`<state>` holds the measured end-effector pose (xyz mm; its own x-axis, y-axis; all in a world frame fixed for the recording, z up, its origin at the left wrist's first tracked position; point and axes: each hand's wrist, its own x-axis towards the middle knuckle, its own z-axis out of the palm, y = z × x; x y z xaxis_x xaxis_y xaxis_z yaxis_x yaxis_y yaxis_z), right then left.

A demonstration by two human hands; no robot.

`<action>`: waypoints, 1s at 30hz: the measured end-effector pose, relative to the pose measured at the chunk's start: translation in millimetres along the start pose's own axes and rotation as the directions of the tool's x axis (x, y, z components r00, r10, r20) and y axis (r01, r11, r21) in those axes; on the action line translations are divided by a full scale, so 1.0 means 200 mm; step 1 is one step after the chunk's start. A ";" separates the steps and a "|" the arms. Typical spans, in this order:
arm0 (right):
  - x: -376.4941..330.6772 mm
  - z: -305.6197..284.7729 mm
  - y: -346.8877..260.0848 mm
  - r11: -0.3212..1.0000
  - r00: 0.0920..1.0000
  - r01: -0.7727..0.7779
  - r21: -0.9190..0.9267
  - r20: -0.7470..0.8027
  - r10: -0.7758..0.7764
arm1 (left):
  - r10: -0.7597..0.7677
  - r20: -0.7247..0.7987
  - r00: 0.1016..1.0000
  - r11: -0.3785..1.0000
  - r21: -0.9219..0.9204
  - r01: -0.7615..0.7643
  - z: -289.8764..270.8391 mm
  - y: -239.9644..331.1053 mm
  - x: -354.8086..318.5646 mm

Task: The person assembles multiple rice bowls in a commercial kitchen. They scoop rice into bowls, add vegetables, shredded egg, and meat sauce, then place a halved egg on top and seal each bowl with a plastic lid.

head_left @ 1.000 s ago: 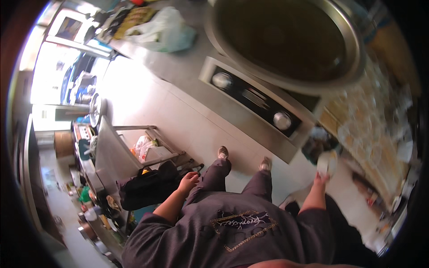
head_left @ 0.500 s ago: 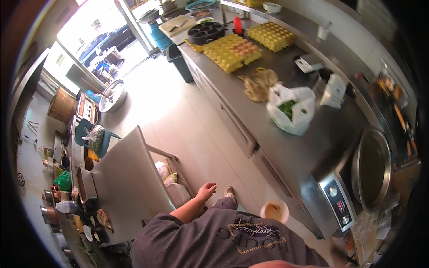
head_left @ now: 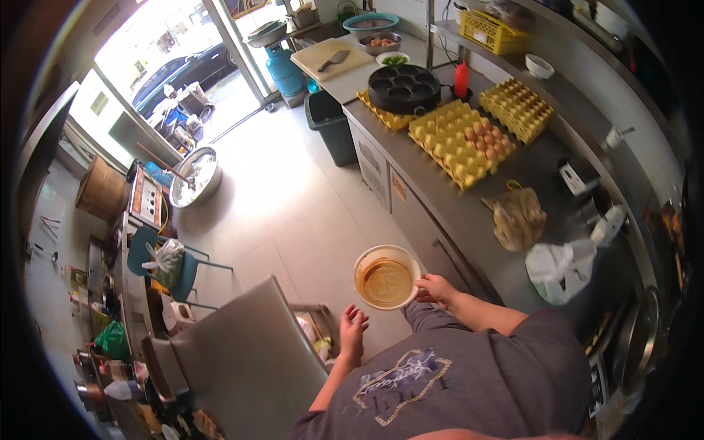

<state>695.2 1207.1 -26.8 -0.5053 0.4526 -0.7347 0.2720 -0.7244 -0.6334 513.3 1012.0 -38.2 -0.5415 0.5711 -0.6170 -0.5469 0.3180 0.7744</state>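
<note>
Bowl [head_left: 386, 277] in right hand's [head_left: 438, 290] grip, left hand [head_left: 353, 327] slack, tiled floor [head_left: 312, 246] below, steel counter [head_left: 469, 214] alongside

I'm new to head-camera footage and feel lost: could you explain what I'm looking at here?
There's no robot, just a person's two bare hands. Every picture comes from one wide fisheye camera on their head, looking down, so straight edges bend near the rim. The right hand grips the rim of a pale bowl with brown residue inside; the left hand is empty. On the steel counter lie yellow egg trays, a black pan and a white plastic bag.
</note>
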 end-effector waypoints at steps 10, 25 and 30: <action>1.15 0.49 -1.41 0.915 0.948 0.317 0.248 -0.084 -0.306 | 0.232 0.275 0.933 0.571 -0.815 0.099 -0.56 0.86 0.38; 2.64 0.68 -2.73 0.484 0.736 0.568 0.666 -0.674 0.063 | -0.047 -0.211 0.976 0.667 -0.735 -0.126 -1.10 2.50 2.68; 2.90 0.97 -3.00 0.757 0.733 0.556 0.344 -0.633 -0.250 | 0.224 -0.063 0.973 0.815 -0.536 -0.222 -0.86 3.50 3.50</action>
<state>80.2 1803.2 -25.9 0.0797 0.8421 -0.5335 -0.3567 -0.4756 -0.8041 -358.8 1503.7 47.4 -0.6892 0.5791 -0.4354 -0.6673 -0.2730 0.6930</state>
